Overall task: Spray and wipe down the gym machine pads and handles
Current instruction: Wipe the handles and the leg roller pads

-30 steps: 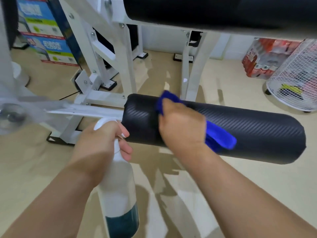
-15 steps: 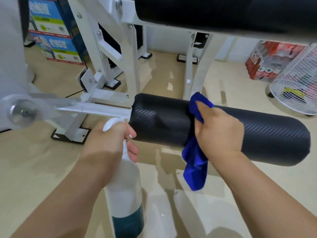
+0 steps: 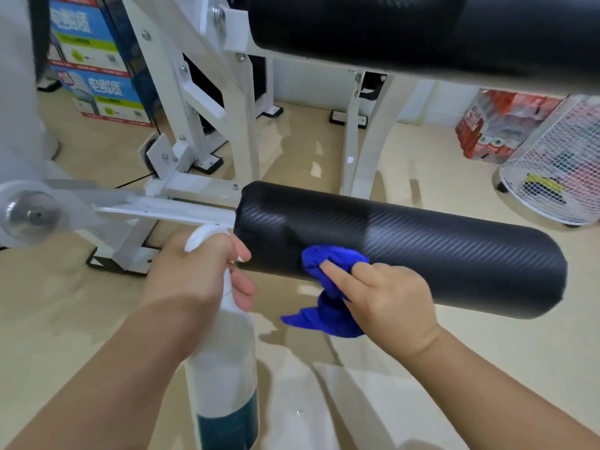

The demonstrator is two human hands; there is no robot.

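Wiping: right hand (image 3: 389,300) pinches blue microfibre cloth (image 3: 334,259) against near side of black ribbed cylindrical roller pad (image 3: 438,251); left hand (image 3: 194,284) grips white spray bottle (image 3: 224,362) beside its end. Best: firm overlapping strokes, underside included.

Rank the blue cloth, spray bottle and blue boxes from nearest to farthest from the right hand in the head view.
1. blue cloth: held in the right hand, against the roller pad.
2. spray bottle: to its left, gripped by the left hand.
3. blue boxes: far back left.
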